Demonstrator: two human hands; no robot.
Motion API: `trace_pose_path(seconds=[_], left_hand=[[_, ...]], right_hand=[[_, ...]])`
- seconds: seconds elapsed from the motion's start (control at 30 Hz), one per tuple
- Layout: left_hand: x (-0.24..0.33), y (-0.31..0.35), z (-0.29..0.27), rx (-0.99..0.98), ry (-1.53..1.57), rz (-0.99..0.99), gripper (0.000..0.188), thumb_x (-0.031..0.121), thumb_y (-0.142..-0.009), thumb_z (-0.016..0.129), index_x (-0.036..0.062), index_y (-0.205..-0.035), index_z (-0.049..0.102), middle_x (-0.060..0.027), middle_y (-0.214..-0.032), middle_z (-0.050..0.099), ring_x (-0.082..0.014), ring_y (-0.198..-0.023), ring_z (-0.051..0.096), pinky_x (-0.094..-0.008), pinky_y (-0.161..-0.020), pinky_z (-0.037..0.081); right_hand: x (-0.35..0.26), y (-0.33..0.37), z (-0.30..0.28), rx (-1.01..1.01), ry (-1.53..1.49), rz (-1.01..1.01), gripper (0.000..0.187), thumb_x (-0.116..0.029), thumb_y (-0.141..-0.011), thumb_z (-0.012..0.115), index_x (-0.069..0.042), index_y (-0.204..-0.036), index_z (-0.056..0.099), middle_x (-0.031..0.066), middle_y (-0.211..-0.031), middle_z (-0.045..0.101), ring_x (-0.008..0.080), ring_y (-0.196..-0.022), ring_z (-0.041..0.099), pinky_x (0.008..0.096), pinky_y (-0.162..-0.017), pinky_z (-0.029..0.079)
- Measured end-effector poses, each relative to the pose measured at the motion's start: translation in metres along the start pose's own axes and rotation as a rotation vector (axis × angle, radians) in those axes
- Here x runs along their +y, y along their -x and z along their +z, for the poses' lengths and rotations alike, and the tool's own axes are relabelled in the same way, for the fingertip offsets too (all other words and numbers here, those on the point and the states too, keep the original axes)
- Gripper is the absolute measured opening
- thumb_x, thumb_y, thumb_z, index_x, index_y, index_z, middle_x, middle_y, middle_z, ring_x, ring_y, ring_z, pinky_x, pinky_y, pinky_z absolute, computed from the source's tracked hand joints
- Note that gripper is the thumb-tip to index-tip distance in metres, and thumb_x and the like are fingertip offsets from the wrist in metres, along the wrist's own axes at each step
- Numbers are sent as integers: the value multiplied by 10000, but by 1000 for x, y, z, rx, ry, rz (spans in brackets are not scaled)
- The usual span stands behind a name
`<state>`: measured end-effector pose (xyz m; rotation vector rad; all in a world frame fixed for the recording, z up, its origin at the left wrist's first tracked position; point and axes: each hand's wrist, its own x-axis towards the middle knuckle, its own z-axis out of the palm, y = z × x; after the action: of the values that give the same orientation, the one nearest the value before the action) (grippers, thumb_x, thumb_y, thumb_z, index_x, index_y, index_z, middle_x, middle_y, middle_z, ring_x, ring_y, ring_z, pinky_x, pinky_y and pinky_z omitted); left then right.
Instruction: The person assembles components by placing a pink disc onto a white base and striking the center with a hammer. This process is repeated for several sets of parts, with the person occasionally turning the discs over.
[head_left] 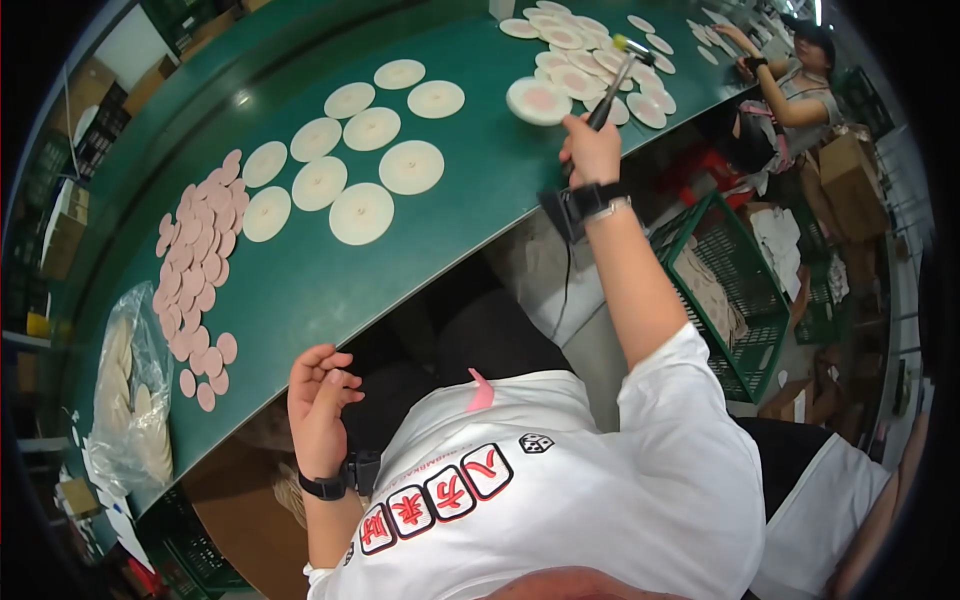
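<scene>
My right hand [592, 150] is closed round the black handle of a small hammer [618, 84]. Its yellow-tipped head points away from me, over a spread of white discs with pink centres [565, 38]. Just left of that hand lies a thicker white disc with a pink centre [540, 101]. My left hand [322, 400] hangs at the table's near edge, fingers loosely bent and apart, holding nothing. Several plain white discs [371, 129] lie spaced out on the green table [440, 215], each with a small mark in the middle. Left of them is a heap of small pink discs [203, 240].
A clear plastic bag [130, 390] with cream discs sits at the table's left end. On the floor at right stands a green crate [735, 300] holding flat pieces, near a cardboard box [852, 185]. A co-worker [800, 95] reaches over the table at far right.
</scene>
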<state>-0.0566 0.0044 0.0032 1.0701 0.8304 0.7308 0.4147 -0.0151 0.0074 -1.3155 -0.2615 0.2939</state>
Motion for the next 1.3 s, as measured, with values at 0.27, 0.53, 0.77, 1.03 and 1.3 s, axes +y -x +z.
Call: trace_pose_path(seconds=[0.27,0.53,0.77,1.03,1.3], left_hand=[[-6,11,-1,-38,-120,40,343,91,-1029,635,26,-1361,580,-61,-1216,676,-110,-974,656,-255,-850,533],[50,-32,-14,6,-413,215,299,64,-989,709,-2,-1268,626,-45,-1085,649,-111,-938,596,-260,-808,513],[90,-118,-39,169,-1268,532,434,203,-903,790,-22,-1245,647,-172,-1168,683,-319,-1031,679,-383,-871,560],[81,-205,-49,97,-1532,549,494,285,-890,791,-6,-1267,658,-215,-1323,657,-391,-1237,634,-478,-1036,522],[84,-212,-60,59,-1585,498,510,298,-917,763,12,-1322,647,-214,-1394,634,-394,-1265,621,-456,-1065,509]], right_hand=[[10,10,3,-251,83,51,171,-115,-975,723,-55,-949,565,9,-704,542,95,-486,448,288,-436,373],[15,74,22,-446,-12,189,182,-221,-1061,648,-86,-974,564,-4,-801,582,55,-509,455,245,-432,382],[28,79,40,-538,137,156,178,-219,-1070,629,-70,-998,564,-26,-767,540,52,-506,461,240,-435,407],[27,86,41,-484,191,93,152,-158,-1032,674,-63,-1054,558,-42,-728,504,48,-507,461,242,-435,410],[35,89,44,-501,213,31,160,-138,-1017,692,-55,-1062,563,-42,-712,502,48,-493,456,245,-428,413]])
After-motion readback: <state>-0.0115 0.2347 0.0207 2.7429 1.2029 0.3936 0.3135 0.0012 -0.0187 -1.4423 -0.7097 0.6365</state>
